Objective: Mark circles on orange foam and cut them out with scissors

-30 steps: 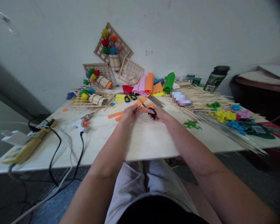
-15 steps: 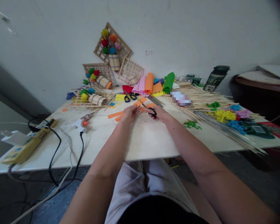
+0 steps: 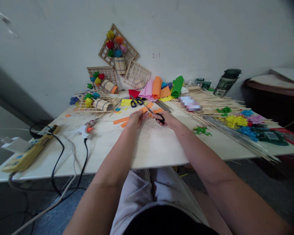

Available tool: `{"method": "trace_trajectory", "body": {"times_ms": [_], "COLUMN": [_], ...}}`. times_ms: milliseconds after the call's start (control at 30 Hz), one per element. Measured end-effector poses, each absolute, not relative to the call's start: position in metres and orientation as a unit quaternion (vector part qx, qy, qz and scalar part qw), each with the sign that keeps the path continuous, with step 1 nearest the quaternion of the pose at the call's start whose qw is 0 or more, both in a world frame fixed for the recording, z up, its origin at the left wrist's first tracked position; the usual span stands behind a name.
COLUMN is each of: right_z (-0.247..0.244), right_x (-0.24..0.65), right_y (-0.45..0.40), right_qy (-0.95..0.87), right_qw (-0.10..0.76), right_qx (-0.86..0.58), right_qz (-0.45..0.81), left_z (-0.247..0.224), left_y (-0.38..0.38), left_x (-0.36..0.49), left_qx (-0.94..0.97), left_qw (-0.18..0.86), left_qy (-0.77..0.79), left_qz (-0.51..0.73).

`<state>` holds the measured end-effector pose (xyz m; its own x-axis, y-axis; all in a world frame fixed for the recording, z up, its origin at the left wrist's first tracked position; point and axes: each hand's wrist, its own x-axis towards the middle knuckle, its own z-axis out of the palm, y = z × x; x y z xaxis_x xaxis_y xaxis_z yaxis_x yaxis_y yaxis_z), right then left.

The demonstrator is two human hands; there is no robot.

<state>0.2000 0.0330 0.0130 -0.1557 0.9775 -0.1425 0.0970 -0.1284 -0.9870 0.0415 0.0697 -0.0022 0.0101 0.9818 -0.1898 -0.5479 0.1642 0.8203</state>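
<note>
My right hand [image 3: 168,119] is closed round the black handles of a pair of scissors [image 3: 159,119], whose blades point away and to the left. Just left of it, my left hand [image 3: 137,119] has its fingers pressed together; what they hold is too small to make out. Orange strips [image 3: 121,120] lie on the table beside and beyond my left hand. A second pair of scissors [image 3: 136,102] with dark blue handles rests behind the hands, near yellow pieces [image 3: 126,102].
A glue gun [image 3: 84,130] and a power strip [image 3: 31,148] with trailing cables are on the left. Rolled coloured sheets [image 3: 156,87] and stick lattices with flowers [image 3: 100,76] stand at the back. Wooden sticks [image 3: 210,101], yellow tufts [image 3: 236,121] and a dark bottle [image 3: 226,82] are on the right.
The scissors in my right hand have shifted slightly, their blades now reaching a little further left. Both hands stay in nearly the same place.
</note>
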Motion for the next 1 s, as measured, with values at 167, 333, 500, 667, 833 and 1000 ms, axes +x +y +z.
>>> {"method": "trace_trajectory", "body": {"times_ms": [167, 333, 500, 667, 833, 1000], "right_z": [0.01, 0.006, 0.009, 0.015, 0.017, 0.016], "right_x": [0.202, 0.205, 0.206, 0.209, 0.211, 0.212], "right_y": [0.036, 0.039, 0.037, 0.036, 0.038, 0.039], "right_qy": [-0.532, -0.533, -0.504, -0.46, -0.451, -0.451], "right_qw": [0.39, 0.394, 0.438, 0.473, 0.463, 0.467], "right_qx": [-0.52, -0.517, -0.512, -0.546, -0.569, -0.569], "right_qz": [0.542, 0.542, 0.54, 0.515, 0.508, 0.506], "left_z": [0.002, 0.001, -0.002, 0.001, 0.013, 0.031], "left_y": [0.064, 0.066, 0.065, 0.065, 0.071, 0.072], "left_x": [0.043, 0.043, 0.043, 0.034, 0.009, -0.022], "left_qx": [0.305, 0.327, 0.342, 0.378, 0.466, 0.566], "left_qw": [0.658, 0.667, 0.655, 0.605, 0.425, 0.117], "left_qy": [0.405, 0.401, 0.394, 0.421, 0.566, 0.776], "left_qz": [0.557, 0.536, 0.547, 0.561, 0.53, 0.251]}}
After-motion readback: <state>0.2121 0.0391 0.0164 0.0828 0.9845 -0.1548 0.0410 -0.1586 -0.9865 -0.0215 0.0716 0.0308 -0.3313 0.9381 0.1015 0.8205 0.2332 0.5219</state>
